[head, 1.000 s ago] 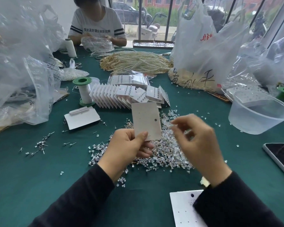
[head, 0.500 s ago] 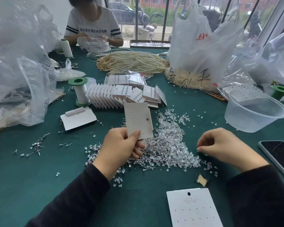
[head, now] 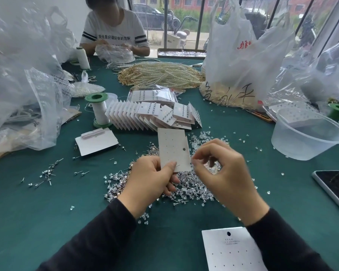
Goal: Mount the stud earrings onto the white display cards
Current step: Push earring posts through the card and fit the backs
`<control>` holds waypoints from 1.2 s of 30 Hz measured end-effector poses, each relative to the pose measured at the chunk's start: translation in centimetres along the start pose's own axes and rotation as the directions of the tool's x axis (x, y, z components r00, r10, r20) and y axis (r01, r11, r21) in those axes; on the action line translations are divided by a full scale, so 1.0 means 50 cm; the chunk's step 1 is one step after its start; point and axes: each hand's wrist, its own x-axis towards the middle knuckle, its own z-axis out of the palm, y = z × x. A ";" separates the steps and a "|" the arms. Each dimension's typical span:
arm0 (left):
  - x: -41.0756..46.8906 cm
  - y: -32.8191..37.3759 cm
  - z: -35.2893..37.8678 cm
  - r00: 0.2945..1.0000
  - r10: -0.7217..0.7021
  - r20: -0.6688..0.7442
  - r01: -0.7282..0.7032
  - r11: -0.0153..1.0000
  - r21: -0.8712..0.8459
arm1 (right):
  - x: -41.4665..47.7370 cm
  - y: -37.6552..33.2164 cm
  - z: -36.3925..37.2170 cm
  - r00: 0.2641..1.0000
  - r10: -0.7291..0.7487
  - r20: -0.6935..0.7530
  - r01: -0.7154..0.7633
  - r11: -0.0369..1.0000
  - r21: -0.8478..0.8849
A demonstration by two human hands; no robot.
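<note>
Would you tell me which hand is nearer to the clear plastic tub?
Right. The right hand is just left of the clear plastic tub; the left hand lies further left.

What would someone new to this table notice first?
Probably the two hands at centre: the left hand holds a card upright, and the right hand pinches beside its edge, though what it pinches is too small to tell. Under them glitters a heap of studs on the green table. Behind lie a fanned row of filled cards and a mound of pearl strands.
</note>
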 end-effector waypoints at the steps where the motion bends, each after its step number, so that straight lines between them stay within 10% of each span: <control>1: 0.000 0.001 0.001 1.000 0.005 -0.002 -0.005 1.000 -0.003 | -0.002 -0.003 0.015 1.000 -0.012 -0.013 0.012 1.000 0.015; 36: -0.010 0.016 -0.001 0.996 0.039 0.080 -0.035 0.998 -0.054 | -0.030 0.003 0.068 0.994 0.006 -0.106 0.000 0.999 0.052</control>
